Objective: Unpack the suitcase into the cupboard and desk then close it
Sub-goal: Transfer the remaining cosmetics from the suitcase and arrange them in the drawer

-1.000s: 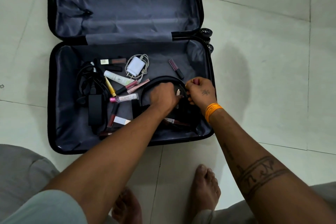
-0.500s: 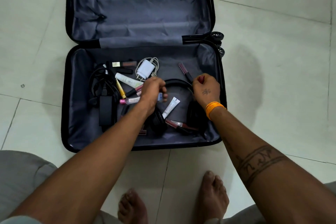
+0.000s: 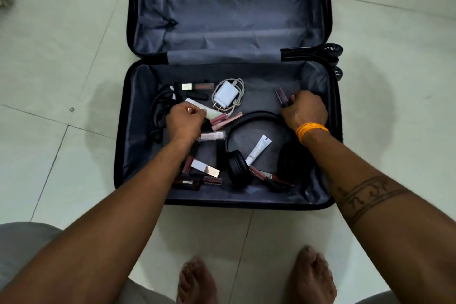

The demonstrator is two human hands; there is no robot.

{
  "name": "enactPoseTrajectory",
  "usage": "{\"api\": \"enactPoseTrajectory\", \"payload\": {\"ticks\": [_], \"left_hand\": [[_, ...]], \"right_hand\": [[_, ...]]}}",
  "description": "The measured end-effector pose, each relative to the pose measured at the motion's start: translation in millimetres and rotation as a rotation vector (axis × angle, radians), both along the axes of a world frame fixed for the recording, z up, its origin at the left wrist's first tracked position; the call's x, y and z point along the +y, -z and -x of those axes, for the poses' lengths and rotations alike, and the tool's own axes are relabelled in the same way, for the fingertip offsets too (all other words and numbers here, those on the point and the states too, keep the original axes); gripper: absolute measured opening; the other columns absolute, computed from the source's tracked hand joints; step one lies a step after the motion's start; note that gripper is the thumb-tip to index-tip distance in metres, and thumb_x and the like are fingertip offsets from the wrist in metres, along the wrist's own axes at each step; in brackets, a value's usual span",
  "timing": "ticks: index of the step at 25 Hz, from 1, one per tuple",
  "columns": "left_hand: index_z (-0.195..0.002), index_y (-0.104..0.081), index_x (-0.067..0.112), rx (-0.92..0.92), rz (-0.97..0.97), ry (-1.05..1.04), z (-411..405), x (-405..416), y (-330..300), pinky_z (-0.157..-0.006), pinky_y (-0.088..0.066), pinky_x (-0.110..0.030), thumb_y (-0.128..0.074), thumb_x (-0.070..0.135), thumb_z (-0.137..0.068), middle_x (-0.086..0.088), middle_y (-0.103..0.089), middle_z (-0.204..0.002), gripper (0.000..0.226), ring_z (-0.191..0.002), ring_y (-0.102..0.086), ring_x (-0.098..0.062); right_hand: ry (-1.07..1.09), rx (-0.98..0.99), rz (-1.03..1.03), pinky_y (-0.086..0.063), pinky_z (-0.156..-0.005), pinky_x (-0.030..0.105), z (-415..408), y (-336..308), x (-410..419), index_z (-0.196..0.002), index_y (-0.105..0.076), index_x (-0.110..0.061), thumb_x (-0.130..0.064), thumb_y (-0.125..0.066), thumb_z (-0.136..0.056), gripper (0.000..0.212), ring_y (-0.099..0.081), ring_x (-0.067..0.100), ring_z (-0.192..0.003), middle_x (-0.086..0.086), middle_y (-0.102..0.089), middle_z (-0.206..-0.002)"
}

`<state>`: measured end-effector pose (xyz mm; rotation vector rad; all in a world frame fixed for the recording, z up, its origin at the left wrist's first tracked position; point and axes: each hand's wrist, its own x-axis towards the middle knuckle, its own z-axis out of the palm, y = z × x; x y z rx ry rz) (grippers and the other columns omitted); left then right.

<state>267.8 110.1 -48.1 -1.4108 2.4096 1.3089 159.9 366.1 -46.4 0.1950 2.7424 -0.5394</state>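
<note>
Two hands work inside the open suitcase (image 3: 229, 131) at frame centre: left hand (image 3: 185, 122) curled around small cosmetics beside a white tube (image 3: 203, 110), right hand (image 3: 304, 111) grasping lip glosses (image 3: 283, 99), apparently gathering handfuls, headphones (image 3: 259, 145) lying between.

Soft, even indoor light is falling from above, casting faint shadows on the pale floor (image 3: 61, 61) beside the suitcase (image 3: 328, 32). Wide-angle distortion is bowing the frame edges; focus is holding fairly sharp.
</note>
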Motion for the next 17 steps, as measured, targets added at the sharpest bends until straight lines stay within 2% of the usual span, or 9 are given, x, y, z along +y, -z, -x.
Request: {"api": "enactPoseTrajectory", "payload": {"ticks": [2,5,7,10,12,14,17], "left_hand": [[-0.078,-0.075,0.02,-0.049,0.114,0.164,-4.1,-1.2,-1.5,-0.07,-0.057,-0.031,-0.074,0.021,-0.079,0.0,-0.074,-0.079,0.002,-0.078,-0.072,-0.023],[-0.096,-0.078,0.023,-0.16,0.246,0.378,-5.6,1.6,-8.1,-0.075,-0.055,-0.031,-0.069,0.018,-0.075,-0.004,-0.078,-0.096,0.023,-0.093,-0.071,-0.03],[-0.106,-0.077,0.025,-0.23,0.32,0.498,-7.6,2.2,-8.5,-0.072,-0.05,-0.031,-0.069,0.018,-0.075,-0.006,-0.077,-0.105,0.033,-0.099,-0.07,-0.034],[-0.108,-0.075,0.027,-0.261,0.395,0.603,-9.4,-1.2,-3.0,-0.07,-0.045,-0.03,-0.071,0.024,-0.075,-0.004,-0.075,-0.107,0.033,-0.1,-0.07,-0.034],[-0.105,-0.077,0.027,-0.269,0.407,0.636,-8.9,-4.2,-1.9,-0.072,-0.051,-0.032,-0.072,0.031,-0.076,-0.003,-0.076,-0.104,0.03,-0.098,-0.071,-0.032],[-0.101,-0.08,0.028,-0.259,0.343,0.614,-8.4,-6.7,-5.7,-0.076,-0.059,-0.035,-0.072,0.041,-0.071,0.0,-0.078,-0.098,0.033,-0.093,-0.072,-0.028],[-0.093,-0.082,0.024,-0.161,0.221,0.514,-10.7,-12.2,-10.7,-0.074,-0.06,-0.035,-0.073,0.041,-0.067,0.002,-0.078,-0.086,0.032,-0.081,-0.072,-0.021]], "right_hand": [[-0.008,0.053,0.034,-0.053,-0.074,0.04,-6.3,-3.7,-6.3,-0.093,-0.071,-0.007,-0.03,-0.069,-0.08,0.027,-0.068,0.046,-0.095,0.021,-0.072,-0.1],[-0.021,0.087,0.085,-0.05,-0.073,0.039,-18.7,-8.0,-17.9,-0.091,-0.066,-0.013,-0.035,-0.07,-0.08,0.025,-0.067,0.045,-0.093,0.019,-0.071,-0.099],[-0.049,0.097,0.118,-0.046,-0.069,0.038,-26.3,-11.2,-27.2,-0.087,-0.061,-0.016,-0.038,-0.072,-0.08,0.026,-0.066,0.044,-0.091,0.017,-0.072,-0.095],[0.002,0.146,0.272,-0.048,-0.067,0.036,-27.5,-12.8,-40.4,-0.083,-0.064,-0.013,-0.032,-0.077,-0.075,0.024,-0.066,0.036,-0.084,0.01,-0.072,-0.085],[0.092,0.12,0.455,-0.054,-0.071,0.039,-24.6,-12.9,-46.9,-0.083,-0.07,-0.015,-0.027,-0.081,-0.07,0.021,-0.064,0.02,-0.072,-0.001,-0.07,-0.077],[0.161,0.065,0.594,-0.056,-0.07,0.039,-21.9,-11.7,-51.5,-0.081,-0.069,-0.017,-0.024,-0.083,-0.065,0.022,-0.053,0.008,-0.063,-0.008,-0.065,-0.07],[0.236,0.028,0.672,-0.06,-0.065,0.049,-18.6,-11.2,-58.4,-0.078,-0.063,-0.021,-0.032,-0.078,-0.062,0.025,-0.049,0.012,-0.06,-0.005,-0.057,-0.064]]}}
